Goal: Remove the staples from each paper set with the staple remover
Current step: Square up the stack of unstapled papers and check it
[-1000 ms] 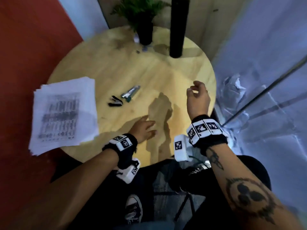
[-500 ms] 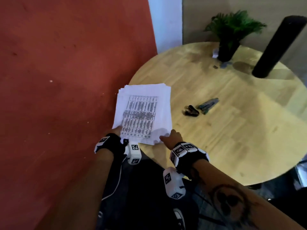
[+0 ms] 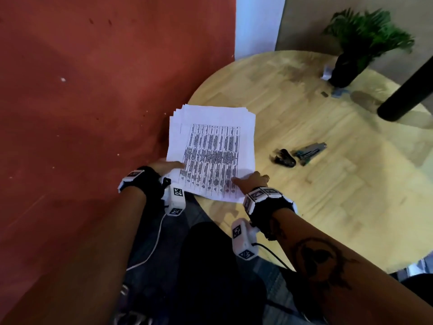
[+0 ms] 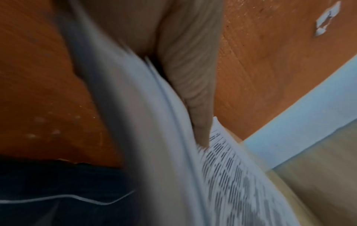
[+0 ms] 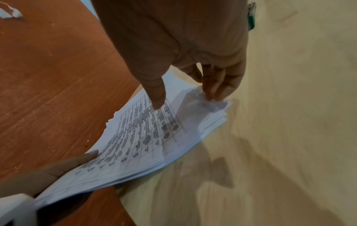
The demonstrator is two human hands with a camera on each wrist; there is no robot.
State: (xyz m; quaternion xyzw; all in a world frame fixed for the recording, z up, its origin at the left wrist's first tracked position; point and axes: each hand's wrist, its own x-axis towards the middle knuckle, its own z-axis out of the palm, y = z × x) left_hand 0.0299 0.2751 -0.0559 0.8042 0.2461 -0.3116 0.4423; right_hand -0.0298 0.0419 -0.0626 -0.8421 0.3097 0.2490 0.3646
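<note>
A stack of printed paper sets [image 3: 210, 146] lies at the left edge of the round wooden table [image 3: 328, 207], its near-left part hanging over the edge. My left hand [image 3: 167, 164] grips the near-left corner, thumb [image 4: 193, 94] on top, the other fingers hidden beneath. My right hand [image 3: 250, 180] rests on the near-right corner; its thumb [image 5: 156, 97] touches the top sheet and its fingertips [image 5: 216, 93] press the corner. The black staple remover [image 3: 283, 158] lies free on the table to the right of the stack.
A silver and green stapler [image 3: 309, 152] lies just beyond the remover. A potted plant [image 3: 346, 66] and a black cylinder [image 3: 403, 95] stand at the table's far side. A red wall [image 3: 82, 102] runs close along the left.
Both hands left the bare middle of the table and went left to the paper stack. They now hold its near corners, and the head view has swung left with them.
</note>
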